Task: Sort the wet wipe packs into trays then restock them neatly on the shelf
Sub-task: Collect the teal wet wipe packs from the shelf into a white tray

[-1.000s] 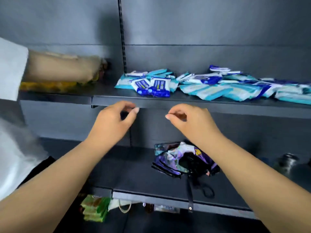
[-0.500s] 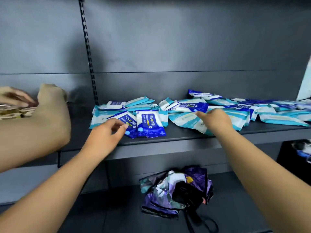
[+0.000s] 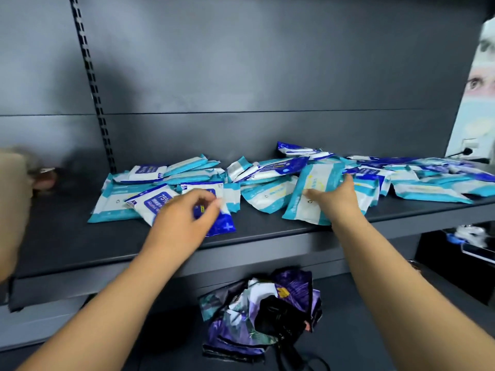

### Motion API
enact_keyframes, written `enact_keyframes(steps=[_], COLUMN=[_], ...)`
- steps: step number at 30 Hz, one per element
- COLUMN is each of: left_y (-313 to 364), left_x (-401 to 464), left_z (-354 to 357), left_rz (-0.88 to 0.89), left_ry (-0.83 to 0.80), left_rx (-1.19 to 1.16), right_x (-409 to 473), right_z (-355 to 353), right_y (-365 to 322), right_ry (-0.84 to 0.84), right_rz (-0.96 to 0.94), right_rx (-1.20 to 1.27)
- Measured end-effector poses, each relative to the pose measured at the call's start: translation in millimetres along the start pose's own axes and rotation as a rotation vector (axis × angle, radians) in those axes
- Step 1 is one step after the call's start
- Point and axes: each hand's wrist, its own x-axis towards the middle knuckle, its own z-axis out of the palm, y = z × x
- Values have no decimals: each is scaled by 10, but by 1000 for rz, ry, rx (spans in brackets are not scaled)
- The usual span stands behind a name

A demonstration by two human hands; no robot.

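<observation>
Several wet wipe packs (image 3: pixel 270 170), teal-and-white and dark blue, lie in a loose heap along the dark shelf (image 3: pixel 67 236). My left hand (image 3: pixel 184 220) is over a dark blue pack (image 3: pixel 222 226) at the front of the left pile, with its fingers curled on the pack's upper part. My right hand (image 3: pixel 338 196) grips a teal-and-white pack (image 3: pixel 316 183), thumb on its face and fingers behind its right edge. That pack is tilted up off the heap. No tray is in view.
Another person's arm (image 3: pixel 13 204) reaches onto the shelf at the far left. A crumpled purple patterned bag (image 3: pixel 259 311) with a black strap lies on the lower shelf. A slotted upright (image 3: pixel 91 84) divides the back panel. A poster (image 3: pixel 479 84) stands at the right edge.
Both my hands have risen from the shelf's front edge onto the packs. The left has closed on the blue pack and the right has tilted up a teal pack. The view has moved closer.
</observation>
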Motion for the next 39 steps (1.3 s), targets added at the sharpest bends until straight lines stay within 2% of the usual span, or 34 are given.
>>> enact_keyframes(steps=[4,8,11,15,17,19,21,24,28,33,35,39], left_y=[391,469,505,636,657,694,685,663,628,346,177,-287], left_x=[438,864,972,959,922,774,541,24,-783,-1964,-2441,-3435], left_z=[592,954,1051,1057,1025,898,722,398,170,200,270,535], left_rz=[-2,-100,-145,-221,-381,-459,-446,-376,-399,-609,-724,-1001], left_ry=[-272,-529,-623,-680,-711,-724,-699,-560,-394,-241,-177,-152], left_rx=[76,391,499,412,148,-110,-273,-478,-577,-529,-493,-484], right_x=[-18,-35,-19,-30,-72,-179,-326,-609,-1017,-1580,-1806,-2246], right_z=[-160,-286,-369,-382,-385,-437,-517,-617,-663,-566,-519,-437], right_y=[115,140,170,138,152,189,255,404,729,1494,1875,2774], right_ry=[-54,-56,-47,-38,-52,-92,-138,-238,-403,-602,-628,-675], right_rz=[8,130,248,212,167,136,100,77,114,262,358,571], right_rx=[304,585,681,673,677,695,693,745,735,624,564,341])
